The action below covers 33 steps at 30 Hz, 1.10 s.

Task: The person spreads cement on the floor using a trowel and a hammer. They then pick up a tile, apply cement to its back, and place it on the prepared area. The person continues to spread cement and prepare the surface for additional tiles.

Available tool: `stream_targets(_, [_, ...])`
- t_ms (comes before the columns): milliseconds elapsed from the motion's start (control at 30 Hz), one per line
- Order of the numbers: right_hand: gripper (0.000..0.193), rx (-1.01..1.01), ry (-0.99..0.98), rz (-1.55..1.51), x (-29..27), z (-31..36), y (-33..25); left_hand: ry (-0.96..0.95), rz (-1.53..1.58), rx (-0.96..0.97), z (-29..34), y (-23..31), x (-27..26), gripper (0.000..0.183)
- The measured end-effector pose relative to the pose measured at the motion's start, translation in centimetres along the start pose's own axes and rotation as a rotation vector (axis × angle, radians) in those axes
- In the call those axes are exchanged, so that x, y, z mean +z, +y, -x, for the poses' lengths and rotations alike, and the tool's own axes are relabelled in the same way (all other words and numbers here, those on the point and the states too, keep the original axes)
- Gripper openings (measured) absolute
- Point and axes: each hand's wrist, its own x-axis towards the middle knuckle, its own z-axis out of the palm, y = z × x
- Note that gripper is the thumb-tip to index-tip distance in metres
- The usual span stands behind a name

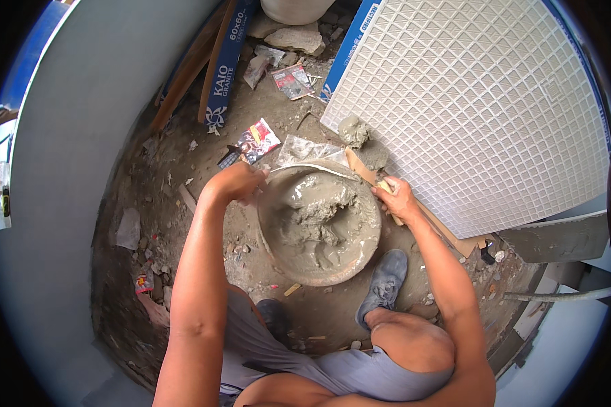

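Note:
A round basin (pixel 363 263) of wet grey mortar (pixel 322 217) stands on the ground before my feet. My left hand (pixel 237 182) is closed at the basin's upper left rim, its fingertips partly hidden. Beyond the right rim, my right hand (pixel 397 201) is wrapped round the pale wooden handle (pixel 385 188) of what looks like a trowel. A lump of mortar (pixel 354 131) sits past that hand, against the lower left corner of a large tile (pixel 468 102) with a raised grid on its back. Mortar hides the trowel's blade.
Blue tile boxes (pixel 223 74) lean at the back left. A white bucket (pixel 297 10) and broken stones (pixel 295 39) are at the far side. Torn packets (pixel 258 140) and rubble litter the dirt floor. A grey wall (pixel 54 203) rises at left; a hose (pixel 557 296) lies at right.

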Motion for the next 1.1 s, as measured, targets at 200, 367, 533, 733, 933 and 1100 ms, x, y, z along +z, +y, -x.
stream_targets(200, [0.026, -0.086, -0.183, -0.229, 1.7, -4.7, 2.5, 0.015, -0.062, 0.024, -0.4, 0.4, 0.1, 0.048])
stream_targets(367, [0.025, -0.12, -0.156, -0.25, 1.4, -4.9, 0.6, 0.011, -0.091, -0.048, 0.0, 1.5, 0.0, 0.047])
stream_targets(533, [0.026, 0.094, -0.174, -0.445, -0.7, -2.3, -5.2, 0.046, -0.175, -0.033, 0.0, 1.4, -0.2, 0.045])
stream_targets(733, [0.028, -0.093, -0.049, -0.373, -5.6, -0.4, -11.7, 0.128, -0.1, -0.035, 1.2, 2.9, -0.9, 0.036])
stream_targets(933, [0.025, -0.263, 0.17, -0.139, -9.9, 1.9, -20.2, 0.235, 0.081, 0.05, 3.6, 3.0, -2.9, 0.035])
stream_targets(1100, [0.027, -0.362, 0.305, -0.065, -13.1, 2.8, -25.6, 0.267, 0.161, 0.057, 4.4, 2.5, -4.2, 0.037])
